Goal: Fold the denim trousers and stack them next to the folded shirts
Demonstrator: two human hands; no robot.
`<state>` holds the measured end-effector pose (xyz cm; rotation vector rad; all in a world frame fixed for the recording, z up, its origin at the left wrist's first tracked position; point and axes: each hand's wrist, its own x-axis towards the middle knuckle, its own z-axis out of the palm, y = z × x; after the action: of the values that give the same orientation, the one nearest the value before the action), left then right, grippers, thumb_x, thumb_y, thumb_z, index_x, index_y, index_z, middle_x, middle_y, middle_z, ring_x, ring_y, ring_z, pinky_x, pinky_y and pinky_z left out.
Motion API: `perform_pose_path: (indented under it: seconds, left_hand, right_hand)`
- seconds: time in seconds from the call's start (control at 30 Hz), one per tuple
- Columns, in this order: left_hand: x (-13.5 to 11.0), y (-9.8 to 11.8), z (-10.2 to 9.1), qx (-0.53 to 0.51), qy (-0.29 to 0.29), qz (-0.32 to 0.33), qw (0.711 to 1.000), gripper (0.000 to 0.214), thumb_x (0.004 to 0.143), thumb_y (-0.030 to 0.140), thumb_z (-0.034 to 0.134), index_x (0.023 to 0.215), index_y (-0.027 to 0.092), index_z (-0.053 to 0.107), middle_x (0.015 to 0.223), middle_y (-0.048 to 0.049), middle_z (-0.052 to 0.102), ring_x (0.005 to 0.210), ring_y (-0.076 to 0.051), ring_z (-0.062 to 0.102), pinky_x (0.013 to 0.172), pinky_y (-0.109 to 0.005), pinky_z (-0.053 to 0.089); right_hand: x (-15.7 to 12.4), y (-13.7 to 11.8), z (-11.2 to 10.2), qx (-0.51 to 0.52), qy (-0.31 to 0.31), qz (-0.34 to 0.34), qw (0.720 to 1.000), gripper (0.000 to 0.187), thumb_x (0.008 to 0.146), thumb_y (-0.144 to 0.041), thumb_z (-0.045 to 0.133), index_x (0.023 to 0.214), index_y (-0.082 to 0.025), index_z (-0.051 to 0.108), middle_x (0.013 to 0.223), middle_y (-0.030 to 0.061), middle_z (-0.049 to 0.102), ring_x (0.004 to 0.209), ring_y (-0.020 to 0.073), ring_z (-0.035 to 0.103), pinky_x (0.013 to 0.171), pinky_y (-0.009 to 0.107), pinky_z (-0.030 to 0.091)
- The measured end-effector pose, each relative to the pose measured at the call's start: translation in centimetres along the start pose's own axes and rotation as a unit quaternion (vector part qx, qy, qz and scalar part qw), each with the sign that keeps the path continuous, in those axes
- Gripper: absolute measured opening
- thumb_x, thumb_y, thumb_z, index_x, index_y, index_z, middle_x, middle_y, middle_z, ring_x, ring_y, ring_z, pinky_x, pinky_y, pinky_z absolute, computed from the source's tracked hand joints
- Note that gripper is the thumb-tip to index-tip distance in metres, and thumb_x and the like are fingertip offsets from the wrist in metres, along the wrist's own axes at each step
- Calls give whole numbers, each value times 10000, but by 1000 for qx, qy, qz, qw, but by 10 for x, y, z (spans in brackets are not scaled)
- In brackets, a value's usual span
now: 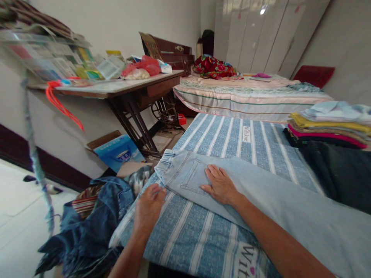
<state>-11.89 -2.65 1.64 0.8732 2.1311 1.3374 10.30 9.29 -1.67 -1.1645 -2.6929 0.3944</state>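
A pair of light blue jeans (261, 200) lies flat across a blue-and-white striped mattress (226, 135). My right hand (220, 184) rests flat on them beside the back pocket, fingers stretched out. My left hand (148, 204) sits at the waistband's near corner by the mattress edge. Its fingers are curled and pinch the edge of the denim.
A stack of folded clothes (330, 123) and a dark garment (339, 170) lie at the right. Dark denim clothes (92, 220) are heaped on the floor at the left. A cluttered sewing-machine table (121, 87) stands by the wall. A second bed (246, 96) is behind.
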Motion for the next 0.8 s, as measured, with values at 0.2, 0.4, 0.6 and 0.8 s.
perform_pose_path:
  seconds: [0.2,0.4,0.6,0.8]
  left_hand:
    - [9,26,6,-151,-13,-157,976,332,636,192,689,918,125,526,791,-67,655,635,-201,661,443,-246,488]
    - [30,28,14,-72,-96,-160,980,259,609,326,682,577,143,502,464,17,531,338,-70,434,326,-160,273]
    - [39,16,19,6,-57,-48,997,332,586,375,667,509,190,403,396,81,376,349,-60,328,353,-182,198]
    - [38,10,22,-1,-17,-13,1000,300,583,388,665,557,200,433,489,58,462,522,-136,540,441,-200,412]
  right_hand:
    - [0,0,0,-6,-2,5,1000,752,900,-623,263,1409,-73,326,1498,177,234,1388,282,164,1111,444,127]
    - [2,1,-2,0,-6,5,1000,754,899,-627,261,1414,-79,317,1501,176,227,1392,283,151,1109,451,129]
    - [2,1,-2,6,-6,5,1000,762,894,-636,268,1414,-81,314,1501,177,225,1392,280,153,1109,454,127]
    - [1,1,-3,8,-7,5,1000,766,890,-647,262,1415,-93,316,1504,173,219,1394,273,152,1112,448,116]
